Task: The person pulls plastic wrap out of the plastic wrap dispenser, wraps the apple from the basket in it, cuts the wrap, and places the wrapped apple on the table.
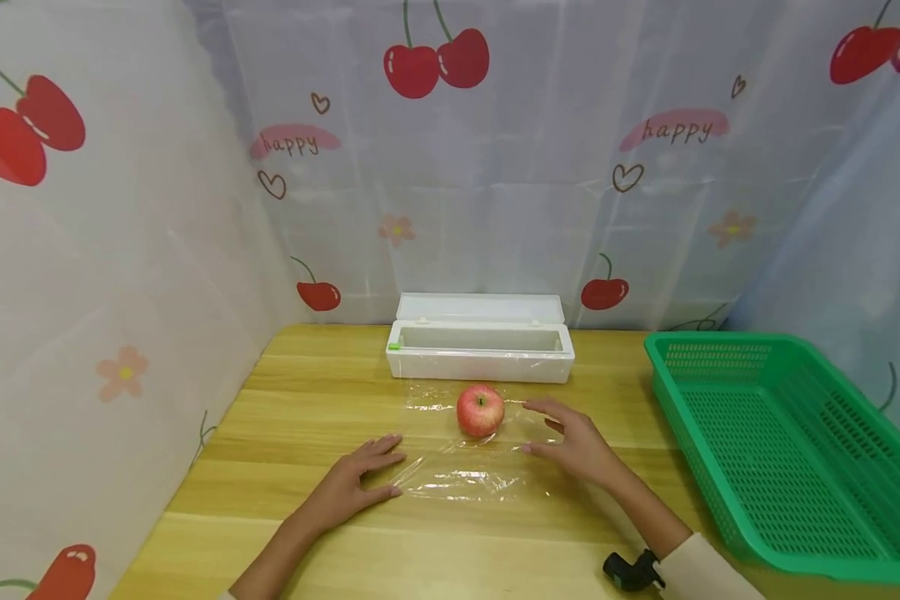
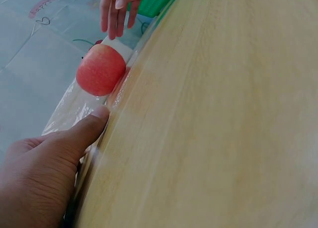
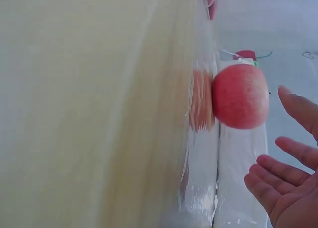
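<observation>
A red apple [image 1: 481,410] sits stem up on a sheet of clear plastic wrap [image 1: 457,482] spread over the wooden table. My left hand [image 1: 357,481] is low at the wrap's left edge, fingers extended and thumb apart from them; in the left wrist view the thumb [image 2: 82,133] points toward the apple. To the apple's right, my right hand [image 1: 572,443] hovers with fingers spread and slightly bent, holding nothing. The right wrist view shows a gap between these fingers [image 3: 283,181] and the apple [image 3: 241,96].
Behind the apple stands a white wrap dispenser box [image 1: 480,367], its lid raised. A green plastic basket [image 1: 708,454] occupies the table's right side. A black device [image 1: 633,572] is at my right wrist. Cherry-patterned curtains [image 1: 495,208] enclose the wooden table [image 1: 322,367] at the back and sides.
</observation>
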`<act>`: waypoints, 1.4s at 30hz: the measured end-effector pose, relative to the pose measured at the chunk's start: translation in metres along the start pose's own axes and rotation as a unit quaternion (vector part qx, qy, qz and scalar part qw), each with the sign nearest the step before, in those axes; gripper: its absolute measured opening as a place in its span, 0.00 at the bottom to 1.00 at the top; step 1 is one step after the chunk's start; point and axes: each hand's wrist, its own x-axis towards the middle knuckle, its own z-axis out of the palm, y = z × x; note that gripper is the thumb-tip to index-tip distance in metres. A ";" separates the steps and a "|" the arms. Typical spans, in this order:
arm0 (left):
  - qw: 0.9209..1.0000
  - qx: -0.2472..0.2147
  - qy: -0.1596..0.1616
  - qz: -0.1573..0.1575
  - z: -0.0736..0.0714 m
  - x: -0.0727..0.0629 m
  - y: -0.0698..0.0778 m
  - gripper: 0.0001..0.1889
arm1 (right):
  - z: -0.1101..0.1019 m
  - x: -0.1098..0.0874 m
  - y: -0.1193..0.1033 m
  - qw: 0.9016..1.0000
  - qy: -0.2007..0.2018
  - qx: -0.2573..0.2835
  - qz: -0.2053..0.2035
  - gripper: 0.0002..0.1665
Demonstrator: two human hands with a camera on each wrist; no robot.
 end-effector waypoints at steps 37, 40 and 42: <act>0.994 -0.093 0.036 0.032 0.000 0.002 -0.001 0.15 | -0.031 -0.062 0.024 0.990 -0.117 -0.079 -0.005 0.32; 0.995 -0.096 0.031 0.023 0.001 0.002 -0.001 0.17 | -0.030 -0.063 0.024 0.992 -0.105 -0.072 -0.005 0.29; 0.995 -0.088 0.028 0.025 0.001 0.001 -0.001 0.19 | -0.029 -0.064 0.024 0.994 -0.093 -0.065 -0.005 0.25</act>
